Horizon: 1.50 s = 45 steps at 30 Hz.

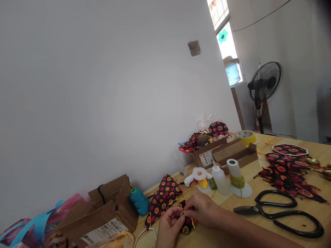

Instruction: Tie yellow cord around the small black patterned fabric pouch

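Observation:
Near the table's front edge, my left hand (169,225) and my right hand (203,210) meet with fingertips pinched together. Between them is a small black patterned fabric piece (186,230) with red and orange round motifs. A yellow cord (191,222) runs along it and loops up at the fingertips, where both hands pinch it. My fingers cover part of the piece. Just behind lies a larger cut of the same patterned cloth (165,193). To the right of my right forearm are open black-handled scissors (261,209).
Behind my hands stand a yellow thread spool (202,182), a white squeeze bottle (219,179) and a green cord spool (236,181). Cardboard boxes (98,220) and a teal thread cone (140,201) are at left. Fabric scraps (284,175) lie at right; a fan (266,82) stands beyond.

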### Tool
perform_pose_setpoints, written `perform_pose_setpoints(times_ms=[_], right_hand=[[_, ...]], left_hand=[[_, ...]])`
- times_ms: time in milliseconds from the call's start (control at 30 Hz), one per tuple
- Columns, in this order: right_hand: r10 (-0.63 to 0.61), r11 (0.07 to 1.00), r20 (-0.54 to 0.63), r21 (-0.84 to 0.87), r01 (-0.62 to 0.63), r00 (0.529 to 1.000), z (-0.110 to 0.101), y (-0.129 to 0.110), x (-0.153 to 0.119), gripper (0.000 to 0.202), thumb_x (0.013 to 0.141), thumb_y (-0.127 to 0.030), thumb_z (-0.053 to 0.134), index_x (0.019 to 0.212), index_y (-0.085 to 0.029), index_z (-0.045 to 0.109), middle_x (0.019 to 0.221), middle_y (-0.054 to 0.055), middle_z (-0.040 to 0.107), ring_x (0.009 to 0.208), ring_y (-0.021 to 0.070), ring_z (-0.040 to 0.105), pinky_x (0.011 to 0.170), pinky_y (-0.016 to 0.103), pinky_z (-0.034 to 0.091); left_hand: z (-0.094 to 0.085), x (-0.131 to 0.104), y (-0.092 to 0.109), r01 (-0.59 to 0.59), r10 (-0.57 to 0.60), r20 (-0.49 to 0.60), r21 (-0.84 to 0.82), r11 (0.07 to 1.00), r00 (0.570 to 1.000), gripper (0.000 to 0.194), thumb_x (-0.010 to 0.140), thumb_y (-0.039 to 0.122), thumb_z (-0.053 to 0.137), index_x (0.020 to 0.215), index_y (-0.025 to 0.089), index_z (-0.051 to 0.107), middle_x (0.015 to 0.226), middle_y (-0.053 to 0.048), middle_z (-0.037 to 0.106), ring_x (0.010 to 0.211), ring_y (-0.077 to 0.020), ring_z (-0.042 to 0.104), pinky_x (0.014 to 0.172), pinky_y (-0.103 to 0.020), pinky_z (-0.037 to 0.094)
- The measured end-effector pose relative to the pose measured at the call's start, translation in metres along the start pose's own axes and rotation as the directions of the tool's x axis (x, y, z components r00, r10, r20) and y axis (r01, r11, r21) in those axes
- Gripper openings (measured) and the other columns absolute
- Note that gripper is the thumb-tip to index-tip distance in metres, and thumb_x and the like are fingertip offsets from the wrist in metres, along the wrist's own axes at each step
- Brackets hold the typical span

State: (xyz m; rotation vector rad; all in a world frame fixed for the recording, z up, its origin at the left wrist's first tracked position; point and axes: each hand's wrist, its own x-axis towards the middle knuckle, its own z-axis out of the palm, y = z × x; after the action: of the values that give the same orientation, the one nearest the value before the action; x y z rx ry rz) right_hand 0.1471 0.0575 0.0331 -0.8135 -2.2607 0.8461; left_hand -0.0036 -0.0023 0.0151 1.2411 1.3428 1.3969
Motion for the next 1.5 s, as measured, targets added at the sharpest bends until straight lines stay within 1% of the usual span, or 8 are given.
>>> perform_pose_setpoints(times_ms=[133, 367, 567, 700, 1067, 1233, 1333, 1500], right_hand=[[-0.005, 1.0, -0.034, 0.018, 0.006, 0.999, -0.001, -0.001, 0.001, 0.014, 0.065, -0.023, 0.056, 0.065, -0.02, 0.07, 0.055, 0.001, 0.062, 0.048, 0.0097, 0.043, 0.044, 0.02, 0.022], [0.037, 0.992, -0.075, 0.12, -0.028, 0.996, 0.001, 0.004, 0.006, 0.017, 0.068, -0.022, 0.052, 0.07, -0.017, 0.068, 0.058, 0.001, 0.063, 0.051, 0.0102, 0.047, 0.043, 0.018, 0.026], [0.067, 0.98, -0.085, 0.192, -0.05, 0.994, 0.008, 0.013, 0.012, 0.019, 0.07, -0.019, 0.049, 0.076, -0.015, 0.066, 0.06, 0.002, 0.061, 0.05, 0.0091, 0.047, 0.043, 0.017, 0.031], [0.077, 0.983, -0.115, 0.173, -0.056, 0.99, 0.006, 0.017, 0.014, 0.019, 0.069, -0.018, 0.049, 0.075, -0.015, 0.066, 0.059, 0.001, 0.059, 0.051, 0.0092, 0.046, 0.044, 0.017, 0.031], [0.08, 0.996, -0.142, 0.044, -0.074, 0.987, 0.0, 0.015, 0.009, 0.02, 0.069, -0.021, 0.047, 0.075, -0.019, 0.066, 0.06, 0.002, 0.062, 0.054, 0.0122, 0.05, 0.047, 0.021, 0.031], [-0.022, 0.996, -0.07, 0.083, 0.028, 0.997, 0.001, 0.01, 0.004, 0.023, 0.073, -0.032, 0.048, 0.08, -0.019, 0.065, 0.075, 0.003, 0.066, 0.067, 0.0147, 0.056, 0.057, 0.022, 0.038], [-0.098, 0.994, -0.02, 0.052, 0.098, 0.995, 0.004, 0.009, 0.0, 0.023, 0.072, -0.035, 0.052, 0.076, -0.019, 0.066, 0.072, 0.003, 0.066, 0.067, 0.0159, 0.055, 0.058, 0.023, 0.037], [-0.131, 0.99, 0.02, -0.051, 0.132, 0.991, 0.004, 0.01, 0.0, 0.023, 0.075, -0.032, 0.05, 0.072, -0.018, 0.068, 0.061, 0.002, 0.065, 0.054, 0.0126, 0.052, 0.048, 0.021, 0.03]], left_hand=[[-0.001, 0.002, -0.001, 0.004, -0.004, -0.017, -0.004, 1.0, 1.0, 0.022, 0.052, 0.026, 0.074, 0.069, 0.014, 0.066, 0.065, -0.003, 0.068, 0.063, -0.0137, 0.059, 0.061, -0.022, 0.046], [-0.002, 0.001, -0.003, 0.0, 0.001, -0.04, 0.025, 1.0, 0.999, 0.022, 0.053, 0.029, 0.073, 0.07, 0.015, 0.066, 0.067, -0.003, 0.067, 0.066, -0.0144, 0.059, 0.064, -0.022, 0.045], [-0.002, 0.001, -0.005, 0.039, -0.04, 0.009, 0.067, 0.997, 0.999, 0.025, 0.052, 0.034, 0.072, 0.066, 0.013, 0.066, 0.059, -0.002, 0.065, 0.056, -0.0127, 0.055, 0.053, -0.02, 0.041], [-0.004, 0.003, -0.009, 0.048, -0.049, 0.013, 0.089, 0.995, 0.999, 0.026, 0.054, 0.037, 0.07, 0.063, 0.013, 0.066, 0.048, 0.002, 0.058, 0.046, -0.0087, 0.047, 0.046, -0.018, 0.035], [-0.003, 0.001, -0.015, 0.008, -0.006, -0.011, 0.141, 0.99, 1.0, 0.029, 0.055, 0.042, 0.067, 0.061, 0.013, 0.067, 0.048, 0.001, 0.056, 0.045, -0.0094, 0.045, 0.046, -0.019, 0.033], [0.0, -0.001, -0.008, -0.009, 0.011, -0.015, 0.148, 0.989, 1.0, 0.025, 0.058, 0.037, 0.067, 0.061, 0.013, 0.067, 0.049, 0.0, 0.057, 0.046, -0.0094, 0.044, 0.047, -0.019, 0.032], [0.002, -0.002, -0.004, -0.001, 0.001, 0.0, 0.151, 0.989, 1.0, 0.025, 0.06, 0.037, 0.065, 0.062, 0.013, 0.067, 0.052, -0.001, 0.059, 0.047, -0.0104, 0.046, 0.048, -0.019, 0.034], [0.003, -0.003, -0.003, -0.012, 0.01, 0.012, 0.173, 0.985, 1.0, 0.023, 0.06, 0.036, 0.065, 0.064, 0.013, 0.068, 0.052, -0.001, 0.059, 0.047, -0.01, 0.045, 0.047, -0.019, 0.033]])
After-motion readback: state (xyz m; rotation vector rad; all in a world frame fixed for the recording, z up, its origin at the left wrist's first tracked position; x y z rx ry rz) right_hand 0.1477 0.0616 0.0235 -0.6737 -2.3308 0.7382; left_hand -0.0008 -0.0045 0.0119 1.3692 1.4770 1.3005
